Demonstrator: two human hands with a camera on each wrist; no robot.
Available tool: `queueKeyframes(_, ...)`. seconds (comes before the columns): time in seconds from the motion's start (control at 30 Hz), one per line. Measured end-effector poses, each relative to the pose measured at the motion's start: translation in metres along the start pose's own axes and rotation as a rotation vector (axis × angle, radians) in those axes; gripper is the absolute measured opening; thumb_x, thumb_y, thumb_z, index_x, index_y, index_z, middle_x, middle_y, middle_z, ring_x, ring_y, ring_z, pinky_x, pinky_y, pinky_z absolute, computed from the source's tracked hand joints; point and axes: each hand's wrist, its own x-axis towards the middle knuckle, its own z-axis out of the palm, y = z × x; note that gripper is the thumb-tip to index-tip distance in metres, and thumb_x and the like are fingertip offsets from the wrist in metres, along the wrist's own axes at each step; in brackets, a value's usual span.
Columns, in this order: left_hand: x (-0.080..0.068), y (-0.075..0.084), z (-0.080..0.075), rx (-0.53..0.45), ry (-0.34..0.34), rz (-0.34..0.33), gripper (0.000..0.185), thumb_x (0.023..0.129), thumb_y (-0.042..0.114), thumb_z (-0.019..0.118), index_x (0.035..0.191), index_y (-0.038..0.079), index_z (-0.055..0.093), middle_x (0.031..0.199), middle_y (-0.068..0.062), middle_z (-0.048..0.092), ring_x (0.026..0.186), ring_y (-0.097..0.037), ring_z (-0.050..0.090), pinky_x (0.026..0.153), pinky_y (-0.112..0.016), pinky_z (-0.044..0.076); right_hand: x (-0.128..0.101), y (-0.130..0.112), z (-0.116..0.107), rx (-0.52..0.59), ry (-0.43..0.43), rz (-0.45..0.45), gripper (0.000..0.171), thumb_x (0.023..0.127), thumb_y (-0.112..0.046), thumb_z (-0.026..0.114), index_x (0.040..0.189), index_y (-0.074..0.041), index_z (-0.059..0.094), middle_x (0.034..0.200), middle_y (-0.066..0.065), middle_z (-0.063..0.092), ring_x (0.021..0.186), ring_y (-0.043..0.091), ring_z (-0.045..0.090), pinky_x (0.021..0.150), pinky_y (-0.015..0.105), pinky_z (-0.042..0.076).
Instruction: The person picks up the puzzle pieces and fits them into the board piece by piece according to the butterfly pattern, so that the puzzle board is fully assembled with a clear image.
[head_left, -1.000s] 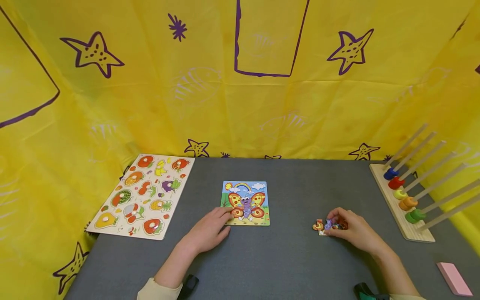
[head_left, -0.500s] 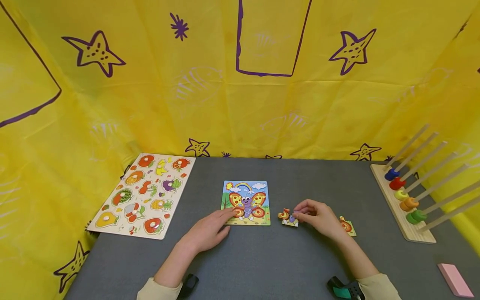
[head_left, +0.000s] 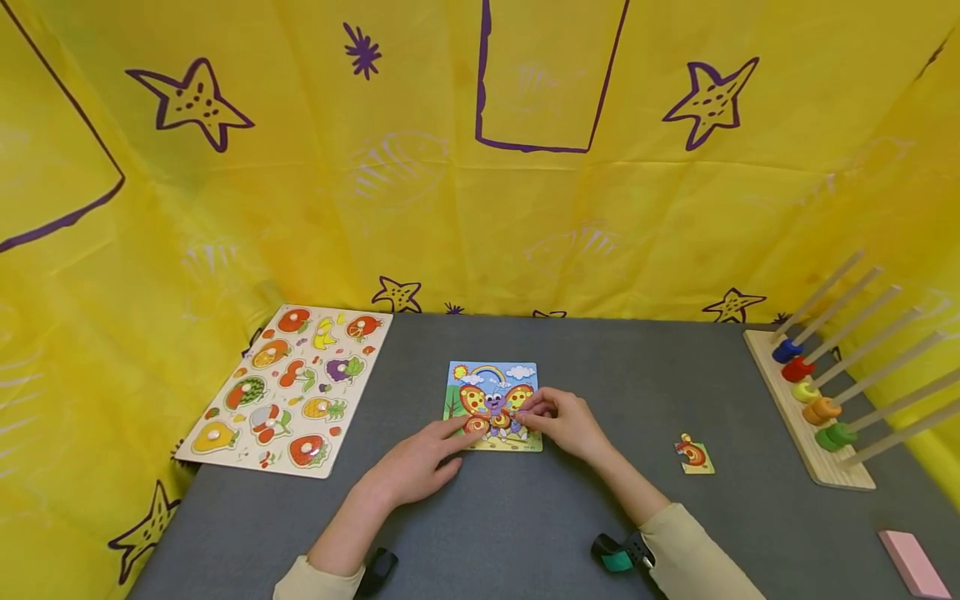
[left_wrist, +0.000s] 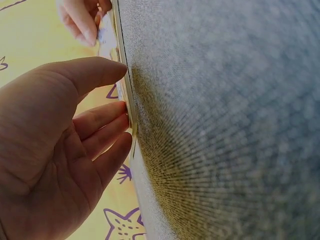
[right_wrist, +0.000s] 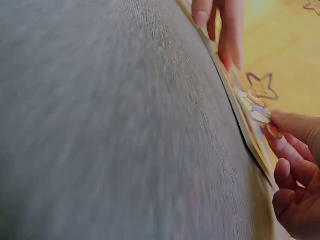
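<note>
A square butterfly puzzle board (head_left: 517, 372) lies on the grey table in the middle of the head view. My left hand (head_left: 416, 462) rests at its lower left edge, fingers loosely extended and fingertips against the rim, as the left wrist view shows. Over the board's lower right part, my right hand (head_left: 566, 421) pinches a puzzle piece between thumb and fingers. In the right wrist view this puzzle piece (right_wrist: 257, 112) is tilted, close over the board's surface. Another puzzle piece (head_left: 696, 457), orange and green, lies on the table to the right.
At the left lies a wooden fruit peg puzzle (head_left: 277, 392). A wooden peg stand (head_left: 765, 350) with coloured rings on its slanting rods is on the right. Nearer the right front is a pink block (head_left: 913, 562). Yellow cloth (head_left: 420, 208) hangs behind the table.
My right hand has picked up a puzzle piece at the right and carried it left, over the board. One piece stays behind on the table. My left hand has hardly moved.
</note>
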Motion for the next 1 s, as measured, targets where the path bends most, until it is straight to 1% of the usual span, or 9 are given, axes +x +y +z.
queueKeyframes(0.13, 0.000, 0.000, 0.000, 0.005, -0.009, -0.002, 0.043, 0.090, 0.020, 0.057, 0.133, 0.020, 0.051, 0.140, -0.006, 0.041, 0.123, -0.025, 0.043, 0.095, -0.043, 0.040, 0.009, -0.007, 0.012, 0.006, -0.039, -0.009, 0.013, 0.079, -0.028, 0.073, 0.084, -0.018, 0.066, 0.071, -0.009, 0.066, 0.058, 0.007, 0.059, 0.051, 0.023, 0.045)
queueKeyframes(0.27, 0.001, 0.001, 0.000, 0.005, -0.009, -0.003, 0.044, 0.091, 0.020, 0.056, 0.134, 0.020, 0.050, 0.141, -0.005, 0.040, 0.123, -0.024, 0.043, 0.095, -0.043, 0.040, 0.014, -0.011, 0.019, -0.005, -0.052, -0.021, 0.011, 0.079, -0.025, 0.073, 0.084, -0.017, 0.066, 0.072, -0.009, 0.067, 0.058, 0.005, 0.060, 0.053, 0.023, 0.047)
queueKeyframes(0.33, 0.001, 0.001, 0.000, 0.003, -0.007, -0.002, 0.044, 0.091, 0.020, 0.056, 0.134, 0.019, 0.050, 0.141, -0.005, 0.040, 0.122, -0.024, 0.043, 0.094, -0.043, 0.040, 0.015, -0.011, 0.021, -0.019, -0.047, -0.036, 0.011, 0.079, -0.023, 0.073, 0.083, -0.016, 0.067, 0.072, -0.008, 0.067, 0.058, 0.005, 0.059, 0.053, 0.023, 0.046)
queueKeyframes(0.47, 0.000, 0.000, 0.000, 0.004, 0.002, 0.001, 0.043, 0.090, 0.019, 0.056, 0.134, 0.017, 0.051, 0.140, -0.007, 0.042, 0.122, -0.024, 0.044, 0.094, -0.043, 0.040, 0.016, -0.011, 0.023, -0.060, -0.029, -0.065, 0.010, 0.078, -0.024, 0.074, 0.081, -0.017, 0.067, 0.070, -0.011, 0.064, 0.058, 0.003, 0.056, 0.054, 0.022, 0.044)
queueKeyframes(0.57, 0.000, 0.000, 0.001, 0.008, 0.016, 0.008, 0.043, 0.090, 0.018, 0.057, 0.132, 0.016, 0.052, 0.139, -0.008, 0.043, 0.121, -0.025, 0.045, 0.093, -0.043, 0.041, 0.017, -0.009, 0.025, -0.093, -0.008, -0.102, 0.011, 0.077, -0.024, 0.075, 0.080, -0.018, 0.067, 0.069, -0.013, 0.062, 0.061, 0.003, 0.054, 0.056, 0.022, 0.042)
queueKeyframes(0.67, -0.001, 0.000, 0.001, 0.014, 0.025, 0.010, 0.042, 0.090, 0.017, 0.057, 0.132, 0.015, 0.053, 0.139, -0.009, 0.043, 0.121, -0.026, 0.045, 0.092, -0.044, 0.042, 0.018, -0.009, 0.026, -0.112, 0.008, -0.148, 0.011, 0.076, -0.022, 0.076, 0.079, -0.016, 0.068, 0.070, -0.012, 0.060, 0.063, 0.004, 0.054, 0.058, 0.023, 0.042)
queueKeyframes(0.77, -0.001, 0.000, 0.001, 0.017, 0.019, 0.003, 0.042, 0.090, 0.017, 0.057, 0.131, 0.014, 0.053, 0.139, -0.009, 0.043, 0.122, -0.026, 0.044, 0.092, -0.044, 0.041, 0.018, -0.008, 0.028, -0.125, 0.016, -0.183, 0.010, 0.075, -0.020, 0.077, 0.078, -0.015, 0.068, 0.072, -0.011, 0.060, 0.064, 0.004, 0.054, 0.060, 0.022, 0.043)
queueKeyframes(0.87, -0.001, 0.001, 0.001, 0.025, 0.013, -0.005, 0.041, 0.090, 0.017, 0.057, 0.131, 0.015, 0.054, 0.139, -0.008, 0.042, 0.122, -0.026, 0.044, 0.092, -0.044, 0.042, 0.018, -0.008, 0.029, -0.141, 0.019, -0.192, 0.009, 0.075, -0.020, 0.077, 0.078, -0.016, 0.069, 0.072, -0.012, 0.060, 0.065, 0.003, 0.054, 0.061, 0.022, 0.043)
queueKeyframes(1.0, -0.002, 0.001, 0.001, 0.035, 0.023, -0.009, 0.040, 0.090, 0.017, 0.057, 0.129, 0.017, 0.056, 0.139, -0.008, 0.042, 0.122, -0.026, 0.044, 0.090, -0.045, 0.043, 0.019, -0.007, 0.030, -0.161, 0.020, -0.174, 0.011, 0.074, -0.023, 0.077, 0.076, -0.019, 0.068, 0.070, -0.015, 0.059, 0.064, 0.001, 0.053, 0.060, 0.022, 0.043)
